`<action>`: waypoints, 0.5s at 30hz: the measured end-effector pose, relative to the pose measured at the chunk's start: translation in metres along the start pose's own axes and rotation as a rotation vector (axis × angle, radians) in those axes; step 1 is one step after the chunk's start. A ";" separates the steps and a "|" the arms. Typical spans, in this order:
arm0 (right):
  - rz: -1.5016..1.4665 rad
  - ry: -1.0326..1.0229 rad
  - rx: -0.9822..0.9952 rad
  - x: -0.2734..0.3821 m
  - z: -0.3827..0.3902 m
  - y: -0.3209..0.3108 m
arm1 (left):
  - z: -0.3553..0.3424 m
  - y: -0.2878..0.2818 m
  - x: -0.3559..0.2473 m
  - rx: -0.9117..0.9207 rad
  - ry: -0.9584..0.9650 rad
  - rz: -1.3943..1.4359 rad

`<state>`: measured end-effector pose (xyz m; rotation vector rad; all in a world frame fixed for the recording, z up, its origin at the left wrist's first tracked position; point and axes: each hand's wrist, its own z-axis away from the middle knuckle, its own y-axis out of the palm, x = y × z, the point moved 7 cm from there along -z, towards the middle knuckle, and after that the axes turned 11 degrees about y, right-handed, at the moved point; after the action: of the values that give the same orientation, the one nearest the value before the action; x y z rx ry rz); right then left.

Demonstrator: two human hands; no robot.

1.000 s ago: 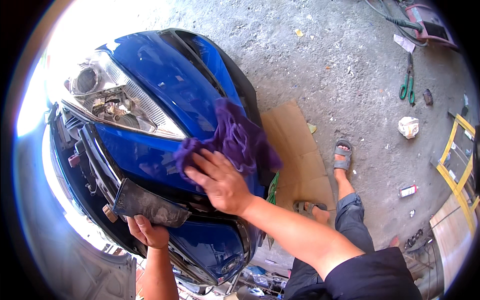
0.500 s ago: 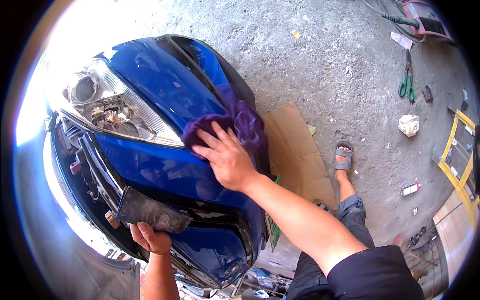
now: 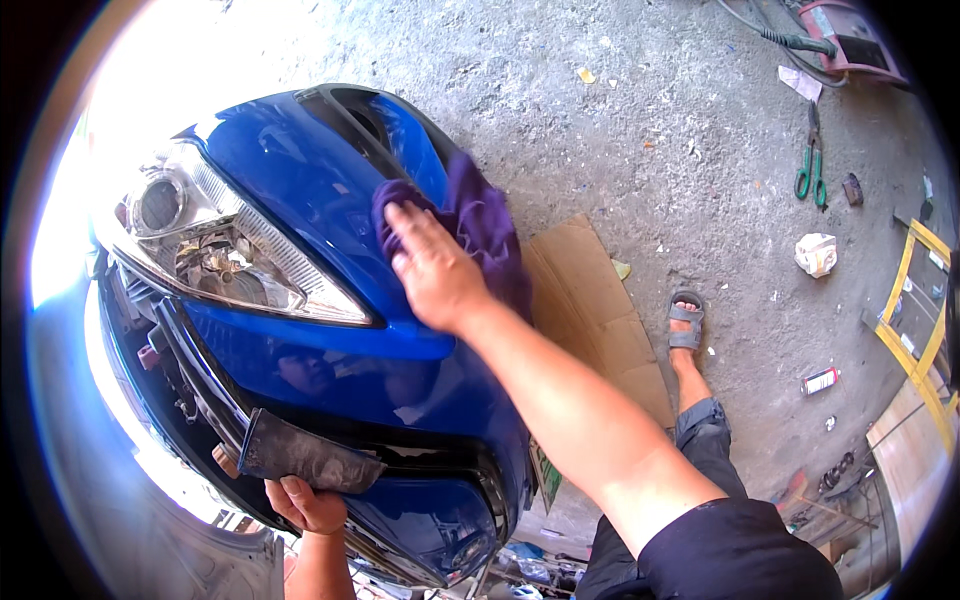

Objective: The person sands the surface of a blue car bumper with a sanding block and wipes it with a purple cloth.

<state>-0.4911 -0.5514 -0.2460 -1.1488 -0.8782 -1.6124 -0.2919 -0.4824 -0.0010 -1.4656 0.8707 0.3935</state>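
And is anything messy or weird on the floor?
Yes, a bit. Right of the sandalled foot, a small can lies on its side and a crumpled white wad sits on the rough floor. Green-handled snips lie beyond them. They look left lying about rather than put away.

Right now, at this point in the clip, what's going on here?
A person's right hand lies spread on a purple cloth, pressing it against a blue car front, to the right of the clear headlight in the picture. The left hand grips the lower edge of a dark, scuffed, curved piece. A cardboard sheet lies on the concrete floor beside the car front.
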 end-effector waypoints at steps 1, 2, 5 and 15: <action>-0.119 0.055 0.034 -0.021 -0.010 -0.004 | -0.003 0.003 0.000 0.000 0.005 -0.001; -0.131 0.117 0.071 -0.037 -0.004 -0.006 | 0.000 -0.001 0.001 0.004 -0.011 -0.017; -0.153 0.285 0.079 -0.091 0.064 -0.007 | 0.002 -0.002 0.001 0.031 -0.027 -0.026; -0.195 0.015 -0.006 -0.024 -0.023 -0.012 | 0.003 0.002 0.001 0.061 -0.067 -0.035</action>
<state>-0.5056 -0.5617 -0.2766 -1.0806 -1.0019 -1.7794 -0.2919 -0.4798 -0.0029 -1.4020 0.7965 0.3845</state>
